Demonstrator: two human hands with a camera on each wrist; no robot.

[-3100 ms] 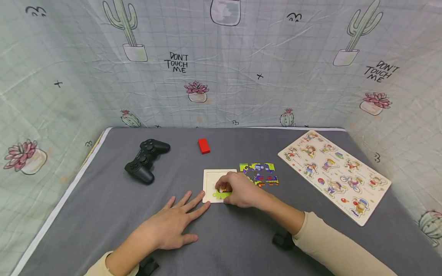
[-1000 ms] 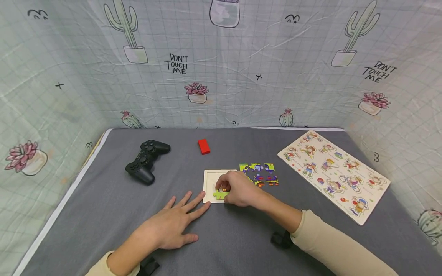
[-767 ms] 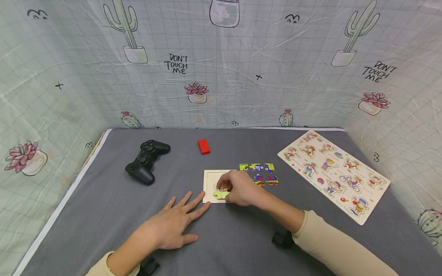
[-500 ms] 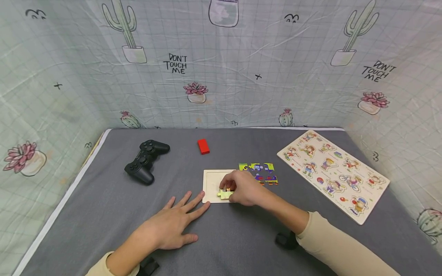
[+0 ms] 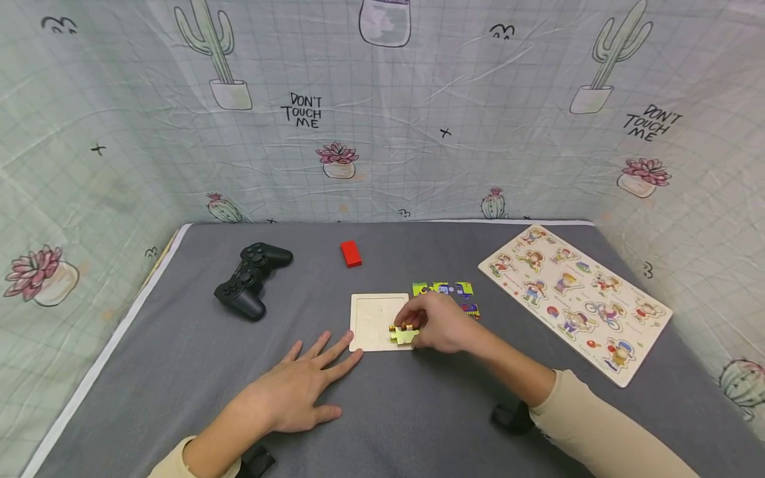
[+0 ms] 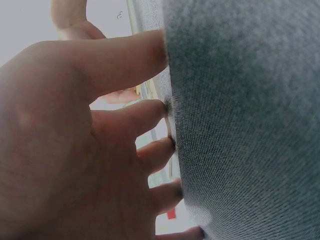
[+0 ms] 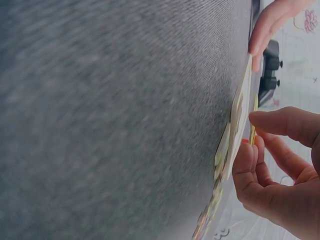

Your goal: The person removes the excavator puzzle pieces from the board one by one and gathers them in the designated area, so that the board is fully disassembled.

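My right hand pinches a yellow-green puzzle piece between thumb and fingers, over the right part of a small cream puzzle tray. From the right wrist view the piece looks like a thin yellow edge at the fingertips, just above the tray. My left hand lies palm down with its fingers spread, fingertips right at the tray's lower left corner. In the left wrist view the left hand's fingertips rest on the grey cloth. Several purple and yellow puzzle pieces lie right of the tray, partly hidden behind the right hand.
A black game controller lies at the left and a red block sits toward the back. At the right is a large wooden picture board. Printed cloth walls in the grey-covered table at the back and sides.
The right hand has lifted the yellow-green piece from the tray's floor and shifted right with it, baring the tray's middle. The left hand has stayed in place.
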